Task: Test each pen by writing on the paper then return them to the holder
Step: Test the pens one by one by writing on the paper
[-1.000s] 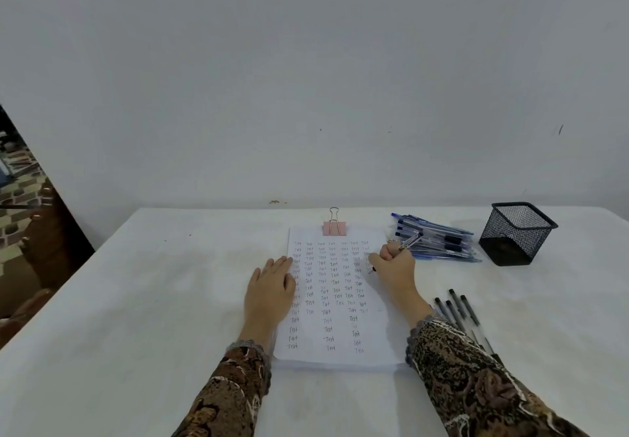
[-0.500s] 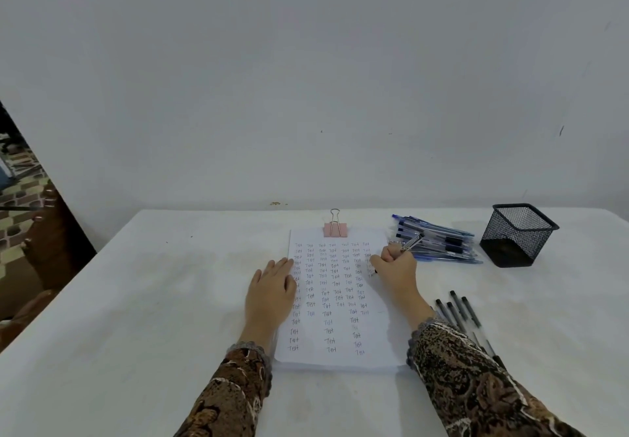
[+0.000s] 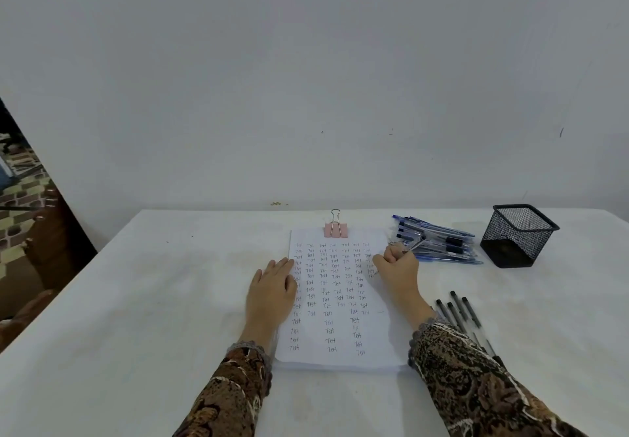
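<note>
- Plain grey wall [image 3: 306,79] stands behind a white counter [image 3: 153,300] that carries everything.
- At the paper's left edge, the left hand [image 3: 272,293] lies flat, palm down. Its fingers [image 3: 282,264] are straight and close together, their tips on the sheet, and it holds nothing.
- The paper [image 3: 337,358] lies lengthwise at the counter's middle, filled with rows of the small handwritten word "Test".
- A pink binder clip [image 3: 335,229] grips the paper's far edge.
- At the paper's right edge, the right hand [image 3: 398,268] is curled in a writing grip. Its fingers [image 3: 391,253] are closed round a pen [image 3: 413,245], whose barrel slants up to the right.
- Just right of the paper's far corner lies a pile of blue pens [image 3: 442,242].
- Right of the paper's near half lie a few black pens [image 3: 459,310] side by side, partly hidden by the right sleeve [image 3: 476,385].
- Well right of the paper, past the blue pens, the black mesh holder [image 3: 519,235] stands upright.
</note>
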The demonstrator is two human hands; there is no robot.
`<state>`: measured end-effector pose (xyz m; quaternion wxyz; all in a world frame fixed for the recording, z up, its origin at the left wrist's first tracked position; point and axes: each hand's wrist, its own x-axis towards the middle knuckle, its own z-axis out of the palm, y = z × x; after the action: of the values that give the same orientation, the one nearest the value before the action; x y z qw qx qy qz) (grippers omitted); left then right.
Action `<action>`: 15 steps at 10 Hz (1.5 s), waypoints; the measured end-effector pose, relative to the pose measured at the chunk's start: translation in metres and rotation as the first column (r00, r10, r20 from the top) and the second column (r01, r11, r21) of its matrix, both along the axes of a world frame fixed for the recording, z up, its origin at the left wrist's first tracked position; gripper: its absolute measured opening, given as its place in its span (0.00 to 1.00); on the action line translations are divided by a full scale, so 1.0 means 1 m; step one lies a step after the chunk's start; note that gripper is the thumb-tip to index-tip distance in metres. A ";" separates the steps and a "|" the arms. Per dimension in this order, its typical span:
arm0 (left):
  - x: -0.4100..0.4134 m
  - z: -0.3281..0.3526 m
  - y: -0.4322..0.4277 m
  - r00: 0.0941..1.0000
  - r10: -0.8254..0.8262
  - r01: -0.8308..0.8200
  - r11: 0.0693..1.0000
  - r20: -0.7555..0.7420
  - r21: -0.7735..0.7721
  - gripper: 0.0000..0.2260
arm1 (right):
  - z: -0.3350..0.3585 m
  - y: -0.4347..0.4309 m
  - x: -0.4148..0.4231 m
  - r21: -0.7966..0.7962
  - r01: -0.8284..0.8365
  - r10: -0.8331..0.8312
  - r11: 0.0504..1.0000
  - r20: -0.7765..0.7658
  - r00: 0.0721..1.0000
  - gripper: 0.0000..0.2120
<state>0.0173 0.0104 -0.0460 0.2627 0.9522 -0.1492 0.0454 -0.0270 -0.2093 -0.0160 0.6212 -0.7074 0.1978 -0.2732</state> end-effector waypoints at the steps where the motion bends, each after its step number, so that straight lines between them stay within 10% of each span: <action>1: -0.001 0.000 0.000 1.000 0.000 0.000 1.000 -0.001 -0.007 0.20 | 0.001 0.002 -0.001 0.018 0.006 -0.007 1.000 0.012 1.000 0.24; 7: 0.000 0.000 0.000 1.000 -0.002 0.002 1.000 0.008 0.021 0.20 | 0.050 -0.021 -0.030 0.159 -0.062 0.071 0.985 -0.047 0.996 0.14; 8: 0.000 0.000 0.000 1.000 -0.006 0.006 1.000 0.008 0.019 0.20 | 0.040 -0.031 -0.043 0.380 -0.049 0.032 0.924 0.052 0.998 0.11; 11: 0.000 0.001 0.000 1.000 -0.016 0.016 1.000 0.008 0.025 0.20 | 0.027 -0.058 -0.080 -0.182 0.152 -0.197 0.971 -0.266 0.944 0.15; 12: 0.000 0.001 0.001 1.000 -0.021 0.021 0.999 0.002 0.038 0.20 | 0.022 -0.089 -0.106 -0.488 0.024 -0.309 0.873 -0.512 0.802 0.15; 15: -0.002 0.003 0.000 1.000 -0.028 0.028 0.998 -0.004 0.054 0.20 | 0.006 -0.107 -0.130 -0.539 -0.189 -0.353 0.821 -0.739 0.574 0.13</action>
<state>0.0156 0.0109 -0.0432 0.2377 0.9568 -0.1631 0.0361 -0.1565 -0.3161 -0.0102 0.2069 -0.8908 0.4046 0.0073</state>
